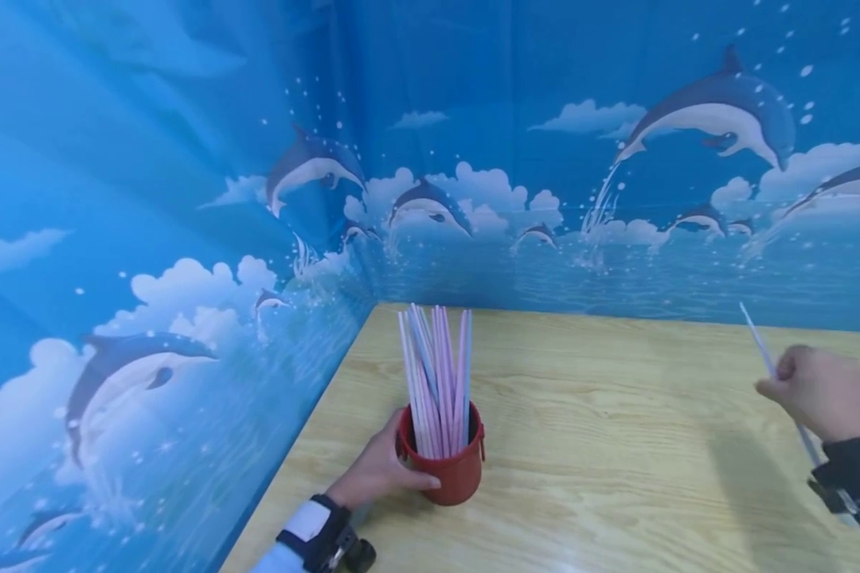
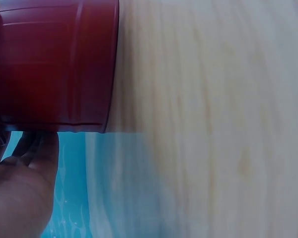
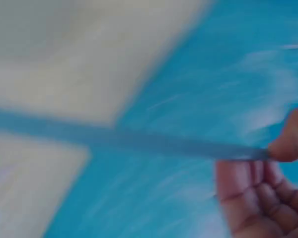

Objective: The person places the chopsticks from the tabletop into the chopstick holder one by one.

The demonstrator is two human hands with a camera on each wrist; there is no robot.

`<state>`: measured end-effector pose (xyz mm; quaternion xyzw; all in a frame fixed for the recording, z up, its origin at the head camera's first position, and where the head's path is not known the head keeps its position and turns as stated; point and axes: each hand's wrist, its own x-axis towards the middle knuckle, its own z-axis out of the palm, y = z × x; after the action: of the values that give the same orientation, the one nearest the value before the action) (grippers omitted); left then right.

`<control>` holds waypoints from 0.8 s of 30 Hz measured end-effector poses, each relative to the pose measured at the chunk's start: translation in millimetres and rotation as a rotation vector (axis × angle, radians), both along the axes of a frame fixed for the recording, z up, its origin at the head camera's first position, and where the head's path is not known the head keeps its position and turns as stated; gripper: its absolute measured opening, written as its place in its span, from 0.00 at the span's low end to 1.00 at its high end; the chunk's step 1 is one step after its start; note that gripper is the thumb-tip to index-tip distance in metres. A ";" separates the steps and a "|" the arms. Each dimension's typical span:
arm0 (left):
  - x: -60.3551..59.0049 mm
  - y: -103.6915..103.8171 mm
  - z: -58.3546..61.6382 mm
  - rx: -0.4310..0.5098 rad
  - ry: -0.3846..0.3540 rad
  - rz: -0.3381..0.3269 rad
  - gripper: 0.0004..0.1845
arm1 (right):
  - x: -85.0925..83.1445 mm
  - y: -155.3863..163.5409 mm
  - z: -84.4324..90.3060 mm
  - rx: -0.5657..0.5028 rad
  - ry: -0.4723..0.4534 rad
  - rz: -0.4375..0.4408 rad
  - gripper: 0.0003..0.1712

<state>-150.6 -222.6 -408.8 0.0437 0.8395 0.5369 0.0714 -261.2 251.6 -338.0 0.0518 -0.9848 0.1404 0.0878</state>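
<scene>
The left hand [image 1: 376,471] curls its fingers and thumb round the lower wall of a squat red cylindrical plastic cup [image 1: 453,469], which stands upright on the pale wood-grain worktop [image 1: 602,461] near its left edge. The hold looks meant to steady the cup, since the tall load inside would tip it easily. In the left wrist view the cup's red ribbed wall [image 2: 54,64] fills the upper left, with the hand's fingers [image 2: 30,163] pressed against it from below.

Inside the cup stands a bundle of long thin drinking straws [image 1: 437,374], pink, white and pale blue, leaning slightly apart at their tops and rising well above the rim.

The right hand [image 1: 824,394] is well apart from the cup, raised over the right side of the worktop. It pinches a single thin pale straw [image 1: 758,338] between thumb and fingers, the straw slanting up and away to the left and passing down behind the hand toward the dark sleeve [image 1: 856,469]. The right wrist view is blurred, yet shows the straw as a bluish bar [image 3: 139,141] clamped by the fingertips [image 3: 288,141].

Behind the worktop, blue sheets printed with dolphins and clouds [image 1: 186,239] form the two walls meeting at a corner.
</scene>
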 end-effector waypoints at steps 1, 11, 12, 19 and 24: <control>1.4 0.6 2.2 0.007 -0.002 -0.003 0.49 | 4.9 -21.3 17.7 -0.085 0.078 0.019 0.11; 9.6 6.3 15.8 0.038 0.014 -0.033 0.46 | 51.4 -204.1 77.2 -0.992 0.258 0.714 0.05; 9.5 6.6 15.0 0.041 0.020 -0.035 0.46 | 54.0 -217.7 68.8 -1.028 0.200 0.739 0.05; 5.1 7.8 -0.1 0.063 0.090 -0.067 0.47 | 59.0 -265.4 -0.1 -0.878 -0.116 0.645 0.04; -0.3 1.9 -10.2 0.030 0.111 -0.057 0.48 | 53.4 -270.0 -4.1 -0.680 -0.101 0.635 0.03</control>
<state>-151.0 -220.7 -419.0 0.0983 0.8324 0.5441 0.0390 -207.7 -18.5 -342.0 0.3120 -0.8213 0.4776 0.0044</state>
